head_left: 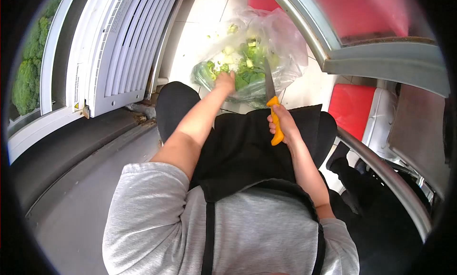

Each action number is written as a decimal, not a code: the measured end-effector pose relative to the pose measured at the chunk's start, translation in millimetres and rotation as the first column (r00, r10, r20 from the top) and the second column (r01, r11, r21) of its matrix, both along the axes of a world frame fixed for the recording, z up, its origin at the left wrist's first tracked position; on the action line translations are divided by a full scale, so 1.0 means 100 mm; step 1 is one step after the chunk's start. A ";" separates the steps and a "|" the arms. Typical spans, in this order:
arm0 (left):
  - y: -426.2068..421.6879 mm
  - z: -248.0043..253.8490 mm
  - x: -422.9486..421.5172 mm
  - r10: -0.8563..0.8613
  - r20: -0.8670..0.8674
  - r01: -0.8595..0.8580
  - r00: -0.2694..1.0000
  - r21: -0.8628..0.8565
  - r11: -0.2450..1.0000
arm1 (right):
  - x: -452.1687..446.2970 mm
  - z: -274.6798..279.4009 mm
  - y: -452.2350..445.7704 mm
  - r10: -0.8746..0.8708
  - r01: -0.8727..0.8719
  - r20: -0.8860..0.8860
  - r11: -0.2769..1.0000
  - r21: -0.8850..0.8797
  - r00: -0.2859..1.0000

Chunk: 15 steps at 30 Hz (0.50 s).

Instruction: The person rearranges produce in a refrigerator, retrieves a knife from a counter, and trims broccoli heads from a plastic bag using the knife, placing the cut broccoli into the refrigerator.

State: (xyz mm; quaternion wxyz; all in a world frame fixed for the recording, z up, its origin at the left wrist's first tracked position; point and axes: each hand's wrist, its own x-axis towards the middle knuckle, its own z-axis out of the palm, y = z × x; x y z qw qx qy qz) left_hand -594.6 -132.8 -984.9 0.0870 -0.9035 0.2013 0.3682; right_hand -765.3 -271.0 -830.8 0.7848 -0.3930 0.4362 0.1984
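Observation:
My right hand (pixel 284 123) is closed round the orange handle of a knife (pixel 270 82), its blade pointing away from me over the right part of a clear plastic bag (pixel 288 41). Green broccoli pieces and leaves (pixel 250 75) and pale cut stalks (pixel 228 53) lie in the open bag on the floor. At the bag's near left edge, my left hand (pixel 225 82) reaches among the green pieces. Its fingers are partly hidden, and what they hold, if anything, cannot be made out.
A white slatted panel (pixel 143 41) stands at the left, with broccoli (pixel 29 75) behind a frame beyond it. A metal-edged glass door (pixel 385 65) is at the upper right. A red box (pixel 351 108) and a curved metal rail (pixel 388 172) are at the right.

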 end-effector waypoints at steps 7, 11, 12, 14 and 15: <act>-0.04 -0.10 0.61 -0.018 -0.227 -0.017 0.974 -0.152 0.988 | -0.03 -0.06 0.01 0.024 -0.023 0.014 0.997 -0.075 1.000; 0.10 -0.28 0.94 0.073 -0.384 -0.215 0.921 -0.341 0.915 | -0.06 -0.11 0.03 0.059 -0.055 0.027 0.989 -0.134 0.998; 0.12 -0.28 0.90 0.071 -0.385 -0.214 0.920 -0.343 0.915 | -0.07 -0.11 0.04 0.071 -0.065 0.033 0.987 -0.148 0.997; 0.19 -0.29 0.74 0.204 -0.207 -0.269 0.957 -0.366 0.891 | -0.08 -0.11 0.06 0.090 -0.082 0.038 0.981 -0.176 0.995; 0.15 -0.07 0.55 0.287 -0.115 -0.306 0.951 -0.227 0.925 | -0.09 -0.10 0.08 0.113 -0.103 0.040 0.974 -0.200 0.993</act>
